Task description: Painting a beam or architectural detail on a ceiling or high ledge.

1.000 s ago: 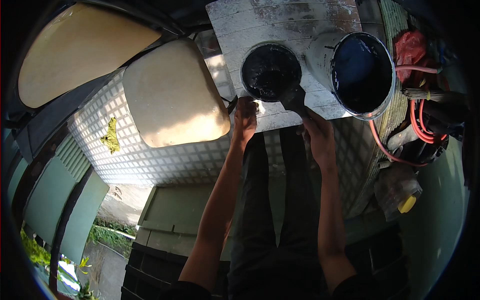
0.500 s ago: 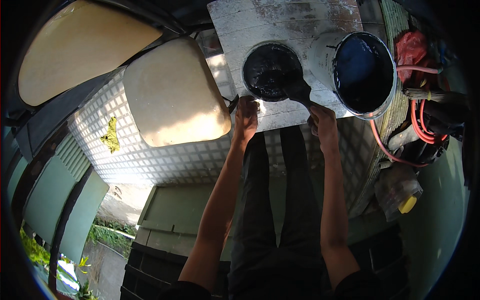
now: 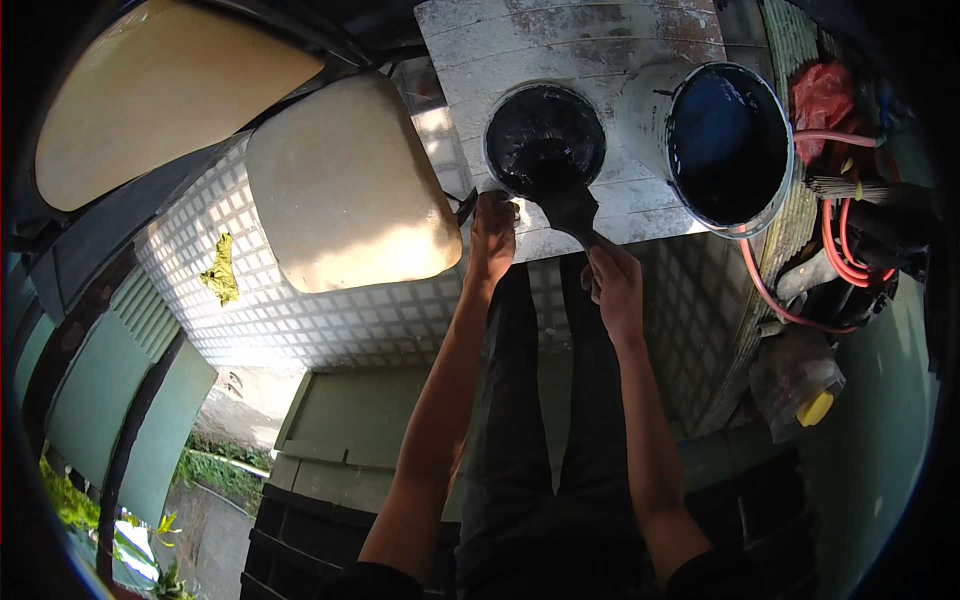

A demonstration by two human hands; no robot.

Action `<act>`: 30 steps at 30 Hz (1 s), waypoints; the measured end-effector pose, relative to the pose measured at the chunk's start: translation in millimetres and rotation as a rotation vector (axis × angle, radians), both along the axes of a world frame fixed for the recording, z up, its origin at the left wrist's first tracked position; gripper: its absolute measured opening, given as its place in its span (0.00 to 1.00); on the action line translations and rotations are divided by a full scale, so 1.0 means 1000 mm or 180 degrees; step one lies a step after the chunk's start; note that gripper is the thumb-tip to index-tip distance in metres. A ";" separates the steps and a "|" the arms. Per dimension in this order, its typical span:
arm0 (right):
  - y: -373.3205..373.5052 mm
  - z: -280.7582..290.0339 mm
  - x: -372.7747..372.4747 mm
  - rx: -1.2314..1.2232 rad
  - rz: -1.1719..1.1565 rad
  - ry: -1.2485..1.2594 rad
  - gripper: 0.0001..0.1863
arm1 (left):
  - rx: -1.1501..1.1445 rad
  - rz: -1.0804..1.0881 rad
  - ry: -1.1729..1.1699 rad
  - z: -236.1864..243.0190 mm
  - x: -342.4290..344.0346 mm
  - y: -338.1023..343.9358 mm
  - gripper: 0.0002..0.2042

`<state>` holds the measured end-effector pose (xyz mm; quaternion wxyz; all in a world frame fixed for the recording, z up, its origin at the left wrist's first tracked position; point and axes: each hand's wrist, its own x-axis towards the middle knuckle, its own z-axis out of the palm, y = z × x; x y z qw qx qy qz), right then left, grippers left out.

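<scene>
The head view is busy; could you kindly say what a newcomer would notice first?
Probably the tub of glossy, near-black contents at upper centre, with a dark flat tool reaching in from the right hand. Right of it, a larger bucket, dark inside, stands on the pale board. The sunlit, rounded tan panel left of the tub would likely come next.
</scene>
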<state>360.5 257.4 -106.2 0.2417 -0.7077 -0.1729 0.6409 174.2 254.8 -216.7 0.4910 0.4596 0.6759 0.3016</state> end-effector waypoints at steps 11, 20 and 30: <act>-0.023 -0.030 -0.049 0.0445 -0.0609 -0.0227 0.15 | -0.0178 -0.0031 0.0130 -0.005 -0.002 -0.002 0.06; -0.008 -0.016 -0.055 0.0501 -0.0773 -0.0031 0.14 | -0.0242 0.0141 -0.0097 0.001 -0.004 0.000 0.05; -0.028 -0.020 -0.062 0.0417 -0.0904 -0.0070 0.14 | 0.0035 -0.0075 0.0086 -0.005 -0.002 -0.003 0.06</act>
